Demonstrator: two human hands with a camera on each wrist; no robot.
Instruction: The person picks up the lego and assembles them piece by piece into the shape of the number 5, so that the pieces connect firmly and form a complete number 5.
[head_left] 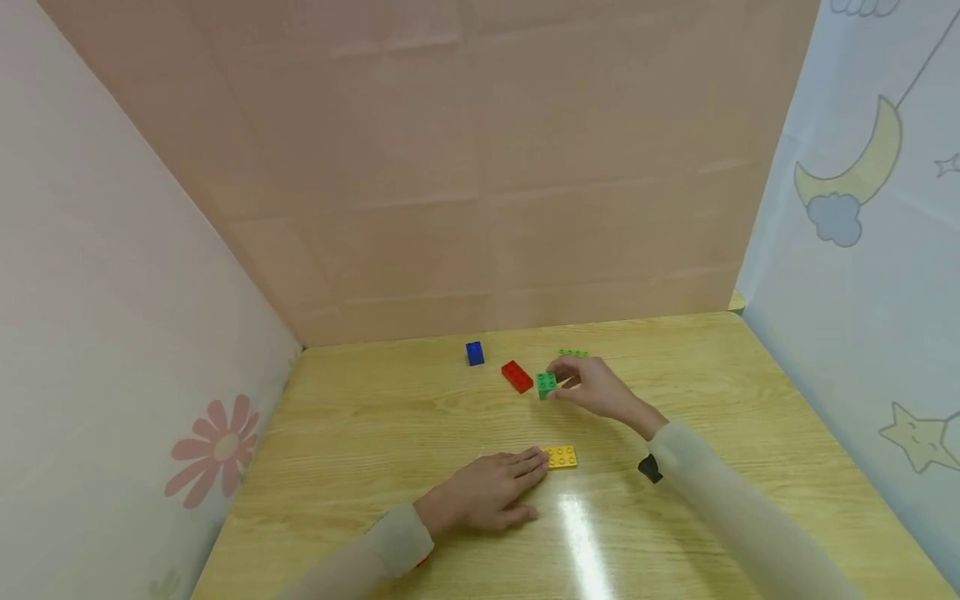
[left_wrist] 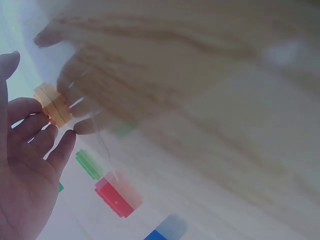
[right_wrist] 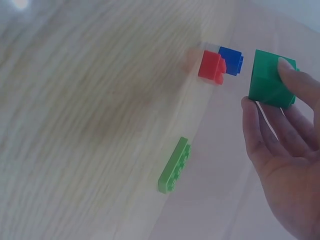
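Between thumb and fingers, my right hand (head_left: pixel 600 390) pinches a green building brick (head_left: pixel 546 386); the right wrist view shows the same green brick (right_wrist: pixel 272 79) with the thumb on one face and fingertips at its lower edge. My left hand (head_left: pixel 491 492) lies palm down, fingers extended, with its fingertips touching the left end of a yellow brick (head_left: pixel 564 457) on the table. That brick looks orange (left_wrist: pixel 54 106) in the left wrist view. A red brick (head_left: pixel 517 377) lies just left of the green one. Behind the right hand, a light green brick (head_left: pixel 573 352) is partly hidden.
A blue brick (head_left: pixel 475 353) stands toward the back of the wooden table (head_left: pixel 360 442). A pinkish panel (head_left: pixel 480 183) closes off the back, with pale patterned walls on both sides. A small red bit (head_left: pixel 422 562) shows beside the left sleeve; its kind is unclear.
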